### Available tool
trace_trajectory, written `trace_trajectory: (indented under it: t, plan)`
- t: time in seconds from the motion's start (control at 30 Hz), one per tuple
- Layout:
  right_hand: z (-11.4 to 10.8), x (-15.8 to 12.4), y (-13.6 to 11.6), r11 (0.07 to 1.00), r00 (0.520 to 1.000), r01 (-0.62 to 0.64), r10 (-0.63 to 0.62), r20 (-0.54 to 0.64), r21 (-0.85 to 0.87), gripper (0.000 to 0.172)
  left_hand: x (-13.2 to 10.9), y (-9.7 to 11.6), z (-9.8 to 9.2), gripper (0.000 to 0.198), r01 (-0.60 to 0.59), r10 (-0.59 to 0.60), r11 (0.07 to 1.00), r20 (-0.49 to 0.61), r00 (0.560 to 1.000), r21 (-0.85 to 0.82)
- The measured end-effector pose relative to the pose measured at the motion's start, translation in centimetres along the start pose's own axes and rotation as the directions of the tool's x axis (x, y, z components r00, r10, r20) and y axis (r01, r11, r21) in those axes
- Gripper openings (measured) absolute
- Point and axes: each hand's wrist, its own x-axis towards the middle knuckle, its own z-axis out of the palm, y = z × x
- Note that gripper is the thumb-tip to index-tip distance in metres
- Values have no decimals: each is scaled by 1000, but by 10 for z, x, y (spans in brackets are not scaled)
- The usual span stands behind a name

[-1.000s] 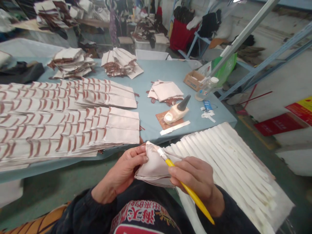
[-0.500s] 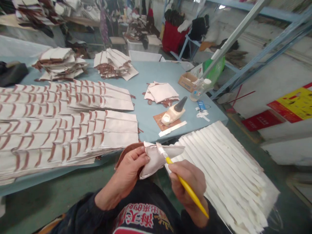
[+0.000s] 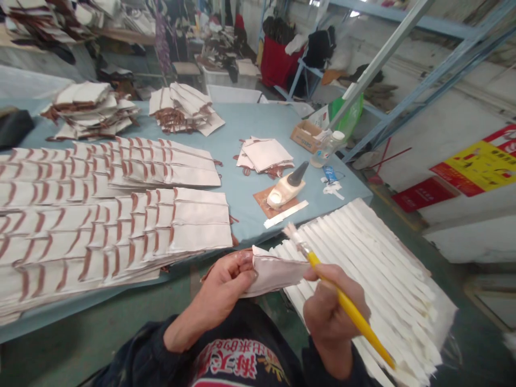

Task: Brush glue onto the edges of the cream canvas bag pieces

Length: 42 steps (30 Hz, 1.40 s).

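Note:
My left hand [image 3: 226,285] pinches one end of a folded off-white fabric piece [image 3: 276,277] with a brown side partly behind my fingers. A yellow-handled brush [image 3: 349,309] is gripped in my right hand [image 3: 334,306]; its pale bristles point up and left, apart from the fabric. The fingers of my right hand are by the piece's right end; whether they also grip it I cannot tell. Beyond my hands, on the table, a cream plastic container [image 3: 284,192] with a dark nozzle-like end lies on a brown square. In front of it is a white strip [image 3: 286,213].
Overlapping rows of white pieces with brown edges [image 3: 197,217] cover the table's left side. Smaller stacks [image 3: 266,156] lie farther back. To my right, long white strips [image 3: 371,269] lie on a lower surface. A clear bottle [image 3: 326,150] and cardboard box [image 3: 308,135] stand at the back right.
The brush has lifted off the fabric's top edge and moved right with my right hand. My left hand has tilted the fabric piece flatter and lowered it slightly. The view has shifted a little.

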Motion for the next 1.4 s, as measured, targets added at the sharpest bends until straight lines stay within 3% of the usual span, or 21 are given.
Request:
trace_trajectory:
  t: [0.07, 0.17, 0.3, 0.43, 0.53, 0.67, 0.73, 0.8, 0.87, 0.93, 1.03, 1.1, 1.27, 1.4]
  plan:
    - [7, -1, 20, 995, 999, 11, -6, 53, -99, 15, -2, 4, -1, 19, -6, 6, 999, 6, 1000, 41]
    - [25, -9, 36, 993, 993, -13, 27, 118, -115, 22, -4, 7, 0, 17, -22, 22, 995, -1, 1000, 100]
    - [38, -22, 37, 996, 994, -72, 76, 77, -62, 26, -6, 9, 5, 19, -139, 155, 957, -45, 987, 256]
    - [24, -15, 43, 995, 993, -99, 99, 63, -5, 25, -12, 5, 6, 24, -265, 334, 807, -37, 942, 528]
    - [8, 8, 49, 991, 994, -87, 79, 78, 97, 23, -13, -3, -6, 27, -256, 335, 824, -71, 940, 506]
    - [1, 42, 54, 937, 992, -129, 118, 54, 323, 22, -4, -5, -29, 73, -239, 341, 846, -141, 929, 477]
    - [2, 53, 57, 904, 986, -166, 164, 37, 395, 23, 3, 3, -32, 96, -214, 301, 829, -90, 949, 517]
    - [5, 60, 62, 884, 978, -196, 210, 13, 424, 26, 11, 17, -29, 108, -154, 185, 843, -9, 983, 515]
    - [10, 66, 70, 875, 967, -227, 254, -4, 428, 31, 20, 30, -21, 99, -95, 60, 859, 85, 995, 503]
    - [15, 73, 80, 872, 952, -274, 306, -15, 406, 40, 30, 38, -14, 75, -91, 5, 839, 160, 987, 536]
    - [22, 84, 96, 873, 920, -358, 389, -33, 332, 56, 44, 41, -9, 37, -139, 36, 784, 179, 983, 605]
    - [25, 88, 106, 867, 901, -409, 433, -23, 285, 63, 53, 37, -10, 24, -147, 38, 780, 188, 982, 608]
    - [30, 83, 118, 827, 875, -466, 484, 23, 315, 63, 62, 23, -6, 24, -86, -80, 800, 247, 966, 594]
    - [37, 83, 117, 838, 903, -412, 428, 37, 358, 52, 55, 16, -1, 40, -47, -95, 792, 198, 976, 608]
